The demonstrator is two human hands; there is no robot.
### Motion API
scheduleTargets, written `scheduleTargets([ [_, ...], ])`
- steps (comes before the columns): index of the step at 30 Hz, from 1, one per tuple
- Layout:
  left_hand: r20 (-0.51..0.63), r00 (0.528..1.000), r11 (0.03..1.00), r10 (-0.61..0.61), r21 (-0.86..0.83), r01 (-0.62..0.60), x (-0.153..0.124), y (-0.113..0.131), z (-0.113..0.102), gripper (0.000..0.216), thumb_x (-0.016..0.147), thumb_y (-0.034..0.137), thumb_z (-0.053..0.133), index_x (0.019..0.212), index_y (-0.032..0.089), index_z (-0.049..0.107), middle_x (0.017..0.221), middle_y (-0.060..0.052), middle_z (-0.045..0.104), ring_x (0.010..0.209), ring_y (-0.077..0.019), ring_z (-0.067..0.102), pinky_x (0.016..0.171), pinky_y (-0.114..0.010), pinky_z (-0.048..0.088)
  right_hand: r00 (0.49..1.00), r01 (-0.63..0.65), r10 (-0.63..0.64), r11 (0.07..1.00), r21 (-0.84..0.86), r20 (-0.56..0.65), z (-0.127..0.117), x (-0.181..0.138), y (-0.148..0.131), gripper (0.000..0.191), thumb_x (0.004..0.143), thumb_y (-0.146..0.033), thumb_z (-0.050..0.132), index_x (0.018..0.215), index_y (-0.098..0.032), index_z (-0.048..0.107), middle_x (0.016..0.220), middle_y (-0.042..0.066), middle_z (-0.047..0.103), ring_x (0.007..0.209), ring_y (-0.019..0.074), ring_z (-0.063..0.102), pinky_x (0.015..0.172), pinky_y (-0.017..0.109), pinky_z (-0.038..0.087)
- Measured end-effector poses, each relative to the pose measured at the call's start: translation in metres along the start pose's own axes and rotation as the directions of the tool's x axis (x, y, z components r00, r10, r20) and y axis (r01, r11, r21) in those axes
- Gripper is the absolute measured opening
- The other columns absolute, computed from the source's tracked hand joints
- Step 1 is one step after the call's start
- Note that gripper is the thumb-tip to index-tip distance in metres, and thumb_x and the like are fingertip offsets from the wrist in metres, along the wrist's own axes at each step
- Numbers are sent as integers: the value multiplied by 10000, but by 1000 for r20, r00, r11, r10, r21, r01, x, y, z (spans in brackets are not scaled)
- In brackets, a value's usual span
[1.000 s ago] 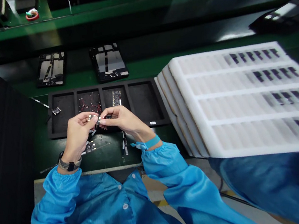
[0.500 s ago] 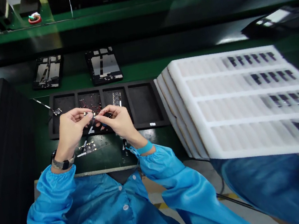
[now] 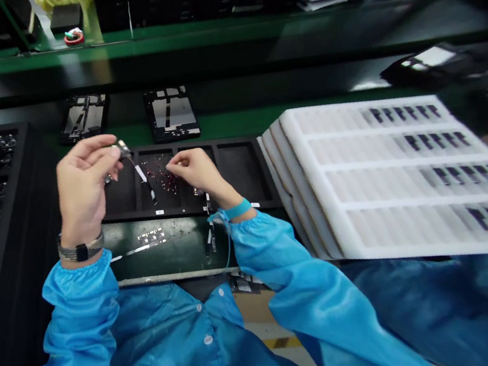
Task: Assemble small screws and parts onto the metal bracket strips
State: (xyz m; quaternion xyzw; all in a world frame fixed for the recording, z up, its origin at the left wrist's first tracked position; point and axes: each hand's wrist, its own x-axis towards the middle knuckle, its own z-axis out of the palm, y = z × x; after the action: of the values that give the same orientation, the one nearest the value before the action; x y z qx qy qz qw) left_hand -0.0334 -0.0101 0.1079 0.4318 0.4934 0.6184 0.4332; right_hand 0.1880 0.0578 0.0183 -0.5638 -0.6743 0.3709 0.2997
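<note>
At the green bench (image 3: 182, 258), a flex-cabled circuit board (image 3: 140, 173), pinched by the left hand (image 3: 83, 185), hangs over the left end of the black tray (image 3: 243, 174); slack fingers could drop it. The right hand (image 3: 196, 169) has fingertips together beside tiny reddish components (image 3: 169, 182), any hold unclear.

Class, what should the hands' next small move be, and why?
Probably lower the left hand and lay the circuit board down: its flex strip dangles over the black tray, and the right hand is apart from it, near the tiny red pieces.
</note>
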Motion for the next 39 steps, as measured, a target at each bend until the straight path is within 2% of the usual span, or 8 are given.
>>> scheduleTargets([
  [3,-71,997,997,42,-66,-47,0,3,-25,259,798,317,928,1016,280,794,962,-43,768,873,-215,729,652,-314,588,992,-62,99,922,-381,76,12,24,-15,62,904,-223,757,922,-167,777,973,137,785,1002,292,736,888,353,542],
  [5,-115,993,994,40,-100,-51,-5,-3,-40,217,813,296,912,1000,301,800,977,-41,769,872,-212,720,662,-324,593,984,-102,164,848,-520,75,23,32,-24,142,918,-216,751,1038,-149,784,1144,198,785,1140,342,732,945,379,549],
  [13,-226,972,972,-57,-233,3,-26,-34,-68,234,772,188,872,991,224,796,886,-29,732,769,-138,683,679,-258,556,978,-149,205,834,-531,48,50,37,-30,168,857,-100,789,1022,-129,778,1196,244,783,1223,371,728,995,381,521],
  [16,-200,976,964,-86,-265,31,-27,-35,-73,288,747,183,884,1023,207,805,875,-28,719,820,-152,715,703,-251,561,993,-99,117,914,-393,21,39,34,-25,109,964,-122,652,1016,-136,746,1087,197,814,1054,285,765,912,340,532],
  [19,-182,977,950,-115,-307,55,-25,-35,-75,274,738,187,880,1002,196,806,910,-38,735,854,-165,739,706,-249,570,998,-58,58,998,38,-1,24,28,-13,96,993,-204,614,943,-160,684,854,100,813,619,145,640,633,258,486],
  [23,-144,979,933,-147,-348,89,-19,-40,-69,249,727,188,877,958,197,784,918,-34,753,831,-158,743,702,-253,573,990,-123,77,881,456,117,14,15,1,196,817,-287,804,835,-178,643,758,49,791,414,60,376,423,228,300],
  [30,-94,990,949,-105,-306,72,-4,-46,-43,246,739,187,883,961,200,778,868,-25,752,812,-165,734,695,-268,567,966,-184,39,802,568,257,9,-13,-2,335,715,-359,881,947,-163,740,939,89,849,415,39,358,387,234,251],
  [39,-33,989,954,-143,-270,129,1,-59,-4,249,694,173,887,886,176,728,845,-27,767,769,-159,739,633,-239,557,982,-129,29,822,555,185,9,-23,-10,324,745,-454,881,861,-169,781,852,84,830,442,56,352,409,250,239],
])
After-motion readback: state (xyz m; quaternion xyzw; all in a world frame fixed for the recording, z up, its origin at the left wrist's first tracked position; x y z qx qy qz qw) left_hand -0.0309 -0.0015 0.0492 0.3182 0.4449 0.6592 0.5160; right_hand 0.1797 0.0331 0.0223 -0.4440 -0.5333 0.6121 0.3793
